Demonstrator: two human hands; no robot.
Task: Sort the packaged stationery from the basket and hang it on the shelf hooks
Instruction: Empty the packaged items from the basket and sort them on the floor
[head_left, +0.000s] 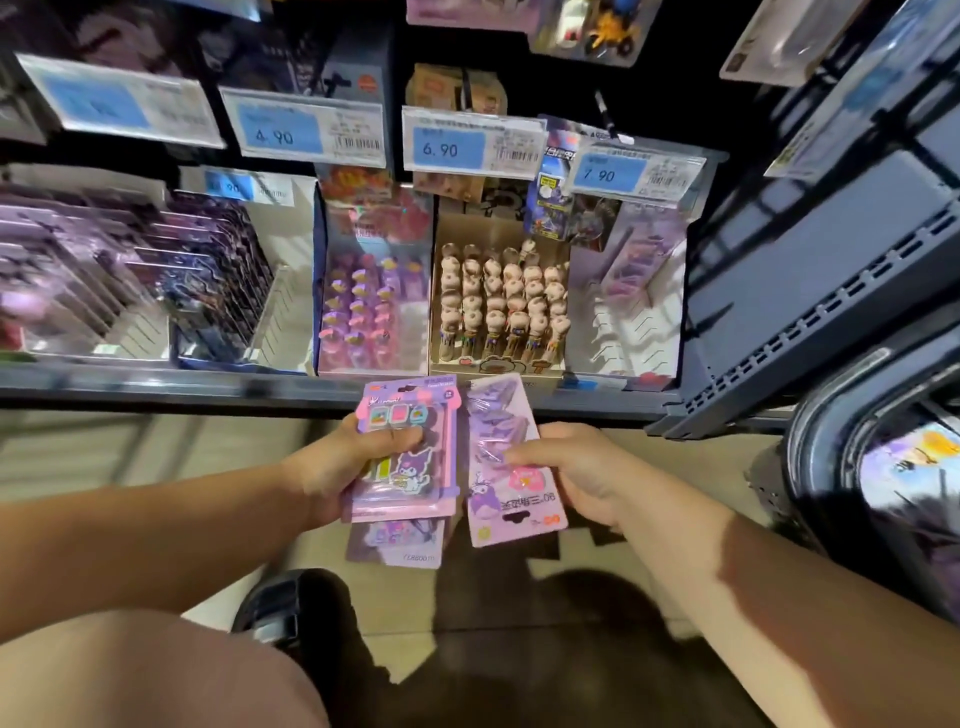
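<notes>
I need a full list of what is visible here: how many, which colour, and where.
price tags: at least five, blue and white, along the shelf rails
figure-topped pens: many, beige, in the centre box
pink pens: many, pink and purple, box left of it
purple packs: many, purple, left tray
white tray: one, white, right of the centre box
basket: one, dark, right edge
shoe: one, black, on the floor
pink packs: at least two, pink, stacked in the left grip
lilac pack: one, lilac, in the right grip
left grip: one, holds the pink packs
right grip: one, pinches the lilac pack
</notes>
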